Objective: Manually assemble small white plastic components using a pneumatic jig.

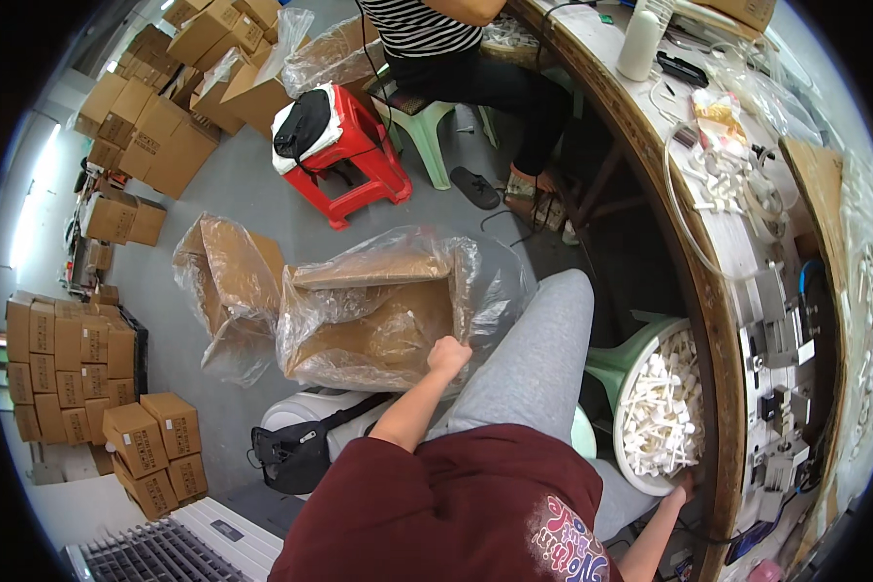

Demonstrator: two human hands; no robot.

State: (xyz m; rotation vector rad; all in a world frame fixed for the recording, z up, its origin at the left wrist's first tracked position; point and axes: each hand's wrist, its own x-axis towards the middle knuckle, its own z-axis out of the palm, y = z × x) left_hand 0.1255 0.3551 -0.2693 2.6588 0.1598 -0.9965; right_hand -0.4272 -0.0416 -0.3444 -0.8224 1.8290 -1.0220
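Note:
My left hand is closed on the near right edge of an open cardboard box, which is lined with clear plastic. The box stands on the floor beside my left leg, and its visible inside is bare cardboard. On my right, a round white basin holds a heap of small white plastic parts. My right hand is at the near rim of this basin, its fingers mostly hidden. A green stool shows under the basin.
A second plastic-lined box stands left of the first. Ahead are a red stool and a seated person in a striped top. A cluttered workbench curves along my right. Stacked cartons and a black bag lie leftward.

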